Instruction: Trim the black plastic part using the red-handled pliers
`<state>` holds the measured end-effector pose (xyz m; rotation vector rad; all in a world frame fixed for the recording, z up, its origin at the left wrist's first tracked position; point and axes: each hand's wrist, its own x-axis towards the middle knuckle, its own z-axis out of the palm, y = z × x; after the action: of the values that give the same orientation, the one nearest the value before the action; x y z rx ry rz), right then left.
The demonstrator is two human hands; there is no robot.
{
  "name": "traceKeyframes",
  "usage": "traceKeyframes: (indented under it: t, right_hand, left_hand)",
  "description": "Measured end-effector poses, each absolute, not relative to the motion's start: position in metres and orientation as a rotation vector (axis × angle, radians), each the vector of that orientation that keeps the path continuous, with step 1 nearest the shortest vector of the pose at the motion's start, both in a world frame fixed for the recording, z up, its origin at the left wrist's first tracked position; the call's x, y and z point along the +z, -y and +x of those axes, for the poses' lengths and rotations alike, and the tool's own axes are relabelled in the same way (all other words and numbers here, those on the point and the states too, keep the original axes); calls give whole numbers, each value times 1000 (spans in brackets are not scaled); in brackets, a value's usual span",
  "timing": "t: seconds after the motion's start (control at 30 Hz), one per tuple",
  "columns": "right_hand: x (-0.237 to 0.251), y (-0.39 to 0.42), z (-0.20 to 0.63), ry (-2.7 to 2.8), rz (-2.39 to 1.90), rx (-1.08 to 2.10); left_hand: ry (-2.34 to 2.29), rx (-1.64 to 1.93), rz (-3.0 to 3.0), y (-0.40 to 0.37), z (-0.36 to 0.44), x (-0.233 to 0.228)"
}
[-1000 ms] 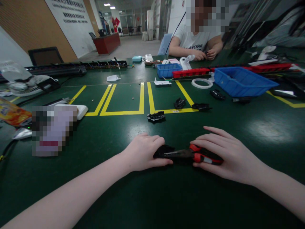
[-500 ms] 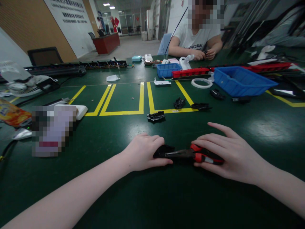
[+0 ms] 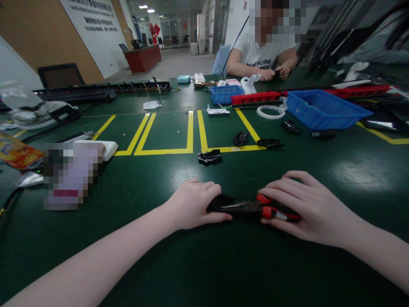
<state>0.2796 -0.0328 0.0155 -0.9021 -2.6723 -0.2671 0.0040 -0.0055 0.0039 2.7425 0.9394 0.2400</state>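
Note:
My right hand [image 3: 303,207] is closed around the red and black handles of a pair of long-nose pliers [image 3: 266,209]. Their jaws point left and meet a small black plastic part [image 3: 220,202]. My left hand [image 3: 194,204] grips that part between thumb and fingers, which hide most of it. Whether the jaws bite on the part or only touch it, I cannot tell. Beyond my hands lie loose black plastic pieces: one with a grey edge [image 3: 209,156], a second [image 3: 240,138] inside the yellow tape, and a third [image 3: 270,143] at the tape's corner.
On the green table [image 3: 143,256], a large blue bin [image 3: 326,108] and a small blue bin [image 3: 226,94] stand farther back. A white tape ring [image 3: 270,111] lies between them. A blurred-out phone-like object [image 3: 75,175] is at left. Across the table sits a person [image 3: 262,53].
My right index finger, stretched out before, is now bent closer to the pliers. Both hands otherwise hold nearly the same position.

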Motion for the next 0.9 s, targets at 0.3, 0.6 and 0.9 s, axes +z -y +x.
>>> traceKeyframes:
  t: [0.3, 0.6, 0.9]
  right_hand:
    - [12, 38, 276, 2659, -943, -245]
    - [21, 34, 280, 2682, -897, -280]
    - [22, 33, 279, 2695, -888, -310]
  left_hand:
    - [-958, 214, 2721, 5, 4, 5]
    - [-931, 211, 2738, 7, 4, 7]
    - [-936, 220, 2758, 6, 4, 6]
